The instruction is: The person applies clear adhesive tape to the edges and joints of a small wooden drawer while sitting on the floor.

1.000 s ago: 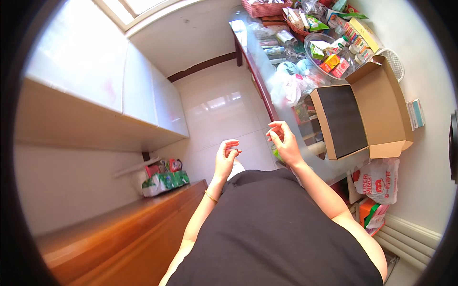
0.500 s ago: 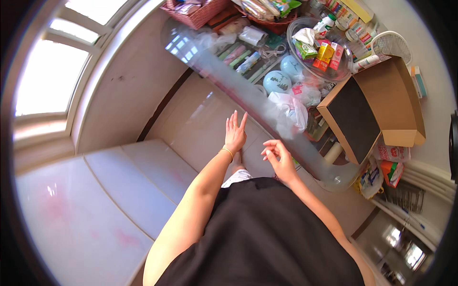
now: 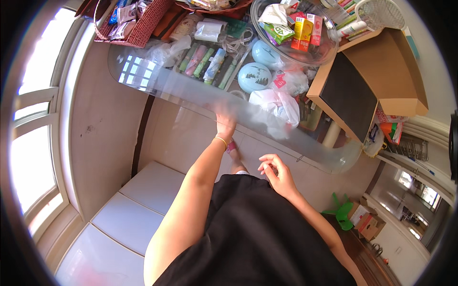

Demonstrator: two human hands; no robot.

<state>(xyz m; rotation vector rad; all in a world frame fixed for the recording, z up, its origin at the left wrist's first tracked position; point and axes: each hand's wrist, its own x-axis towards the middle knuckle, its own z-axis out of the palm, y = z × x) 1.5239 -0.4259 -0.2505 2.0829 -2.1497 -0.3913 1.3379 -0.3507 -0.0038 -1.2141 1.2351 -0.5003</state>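
Observation:
My left hand (image 3: 225,121), a gold bangle (image 3: 221,140) on its wrist, reaches to the near edge of a glass-topped table (image 3: 176,93). Its fingers are smeared by motion over the cloudy glass edge, so I cannot tell if they touch it or how they are bent. In front of my body hovers my right hand (image 3: 279,177). Its fingers are loosely curled with a gap to the thumb, and nothing shows in them. Nearest the left hand on the table side are a pale blue round thing (image 3: 254,77) and a white plastic bag (image 3: 274,106).
A clear bowl (image 3: 255,16) holds small cartons and packets. Right of it stands an open cardboard box (image 3: 400,71). A woven basket (image 3: 148,26) sits at the far left, near rolled packs (image 3: 195,62). White panels (image 3: 124,217) line the lower left; a green stool (image 3: 342,212) stands lower right.
My left hand, spread half a second ago, has moved up to the table edge and blurred. The view has turned, bringing the table squarer ahead and the green stool into sight. The right hand stays loosely curled.

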